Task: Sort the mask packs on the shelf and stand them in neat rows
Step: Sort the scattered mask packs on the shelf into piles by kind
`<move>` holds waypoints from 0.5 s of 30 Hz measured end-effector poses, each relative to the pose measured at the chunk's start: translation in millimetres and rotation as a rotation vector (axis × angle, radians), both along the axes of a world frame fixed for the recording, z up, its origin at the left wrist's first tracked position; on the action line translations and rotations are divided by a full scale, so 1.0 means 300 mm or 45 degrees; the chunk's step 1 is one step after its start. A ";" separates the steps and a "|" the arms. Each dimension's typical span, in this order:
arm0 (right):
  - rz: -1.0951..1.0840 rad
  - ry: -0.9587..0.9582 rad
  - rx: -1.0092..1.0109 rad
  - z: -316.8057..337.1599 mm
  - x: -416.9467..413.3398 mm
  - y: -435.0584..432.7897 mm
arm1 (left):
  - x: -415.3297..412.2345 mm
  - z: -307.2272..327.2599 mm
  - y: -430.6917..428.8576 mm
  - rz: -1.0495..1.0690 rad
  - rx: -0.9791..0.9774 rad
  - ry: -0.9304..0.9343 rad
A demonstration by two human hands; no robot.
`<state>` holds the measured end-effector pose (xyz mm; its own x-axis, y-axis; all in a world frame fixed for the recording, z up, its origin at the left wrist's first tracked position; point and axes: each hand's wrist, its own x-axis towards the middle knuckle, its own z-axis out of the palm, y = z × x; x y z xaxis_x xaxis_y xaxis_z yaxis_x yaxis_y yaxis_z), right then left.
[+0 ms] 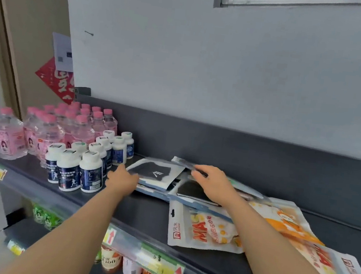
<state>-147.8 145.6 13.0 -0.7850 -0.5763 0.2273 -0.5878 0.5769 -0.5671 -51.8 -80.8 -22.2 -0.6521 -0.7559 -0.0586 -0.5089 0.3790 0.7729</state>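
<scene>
Mask packs (pixel 155 173) lie flat, likely light, floppy, slippery; left hand (pixel 122 178) grip spread at one's edge, right hand (pixel 211 181) pinching another's rim.

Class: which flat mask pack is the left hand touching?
The black-mask pack with the white logo, beside the white bottles; the left hand rests at its edge.

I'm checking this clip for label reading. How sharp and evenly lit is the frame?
Head view: soft, even light, with no hard shadows or glare; wide-angle bending curves the shelf edge; the pink bottles at far left and orange packs at lower right smear; both hands, left and right, look slightly motion-blurred.
</scene>
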 end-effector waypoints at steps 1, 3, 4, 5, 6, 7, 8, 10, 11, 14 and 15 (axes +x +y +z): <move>-0.021 0.009 -0.031 0.004 0.004 -0.008 | -0.008 0.004 -0.012 -0.019 0.006 0.002; -0.052 0.047 -0.056 0.007 0.023 -0.022 | -0.028 0.007 -0.040 -0.048 0.011 0.047; -0.075 0.077 -0.056 0.005 0.032 -0.027 | -0.043 0.002 -0.056 -0.049 0.008 0.069; -0.104 0.104 -0.053 0.001 0.037 -0.030 | -0.052 0.003 -0.067 -0.031 0.024 0.090; -0.128 0.121 -0.048 -0.002 0.041 -0.032 | -0.062 0.000 -0.079 -0.010 0.038 0.096; -0.148 0.120 -0.046 -0.005 0.040 -0.033 | -0.065 0.001 -0.084 0.015 0.070 0.097; -0.160 0.111 -0.046 -0.008 0.039 -0.034 | -0.072 -0.002 -0.093 0.034 0.091 0.108; -0.173 0.097 -0.027 -0.010 0.034 -0.032 | -0.084 -0.007 -0.101 0.047 0.124 0.154; -0.179 0.098 -0.014 -0.010 0.031 -0.030 | -0.088 -0.006 -0.100 0.037 0.147 0.178; -0.169 0.085 0.035 -0.012 0.024 -0.025 | -0.116 -0.005 -0.082 -0.039 0.172 0.251; -0.163 0.073 0.051 -0.014 0.021 -0.026 | -0.121 -0.003 -0.072 -0.075 0.173 0.265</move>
<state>-141.5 137.9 8.7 -0.8391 -0.4816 0.2530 -0.5386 0.6709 -0.5097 -88.3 -102.4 -23.1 -0.7033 -0.7107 -0.0172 -0.3136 0.2884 0.9047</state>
